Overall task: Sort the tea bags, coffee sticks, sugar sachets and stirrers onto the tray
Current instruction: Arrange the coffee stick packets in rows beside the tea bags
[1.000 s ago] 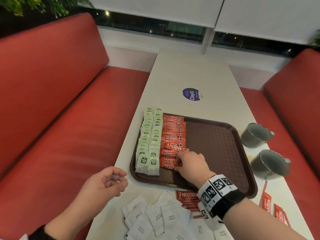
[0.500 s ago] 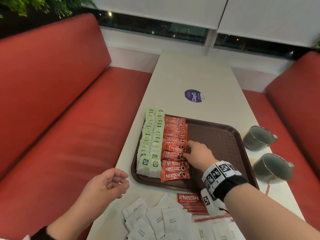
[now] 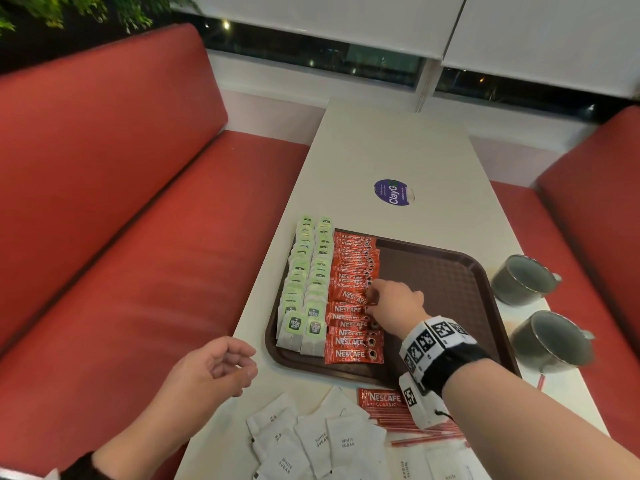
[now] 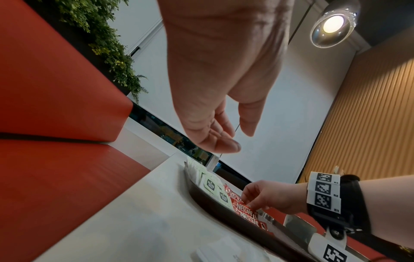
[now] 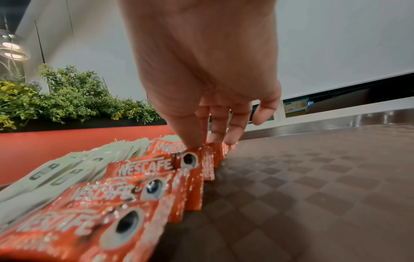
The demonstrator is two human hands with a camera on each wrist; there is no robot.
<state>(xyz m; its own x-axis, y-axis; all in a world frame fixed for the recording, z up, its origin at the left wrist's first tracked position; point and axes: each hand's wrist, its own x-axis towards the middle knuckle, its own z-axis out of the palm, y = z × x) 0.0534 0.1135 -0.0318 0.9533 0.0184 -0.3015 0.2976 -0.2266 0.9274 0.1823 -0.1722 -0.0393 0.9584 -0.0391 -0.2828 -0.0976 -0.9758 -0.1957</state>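
Observation:
A brown tray (image 3: 450,282) holds two rows of green tea bags (image 3: 304,282) along its left side. Beside them lies a row of red Nescafe coffee sticks (image 3: 349,337). My right hand (image 3: 372,299) reaches over the middle of that row, and its fingertips (image 5: 190,143) touch the sticks' right ends (image 5: 145,166); it grips nothing that I can see. My left hand (image 3: 239,362) hovers loosely curled and empty over the table's left edge. White sugar sachets (image 3: 322,441), one loose coffee stick (image 3: 381,398) and thin red stirrers (image 3: 398,419) lie on the table in front of the tray.
Two grey cups (image 3: 523,278) (image 3: 550,341) stand right of the tray. A purple sticker (image 3: 393,192) marks the table beyond it. Red benches flank the table. The tray's right half is bare.
My right hand has moved from the near end of the coffee row farther up along it, uncovering the nearest sticks. The left hand has barely shifted.

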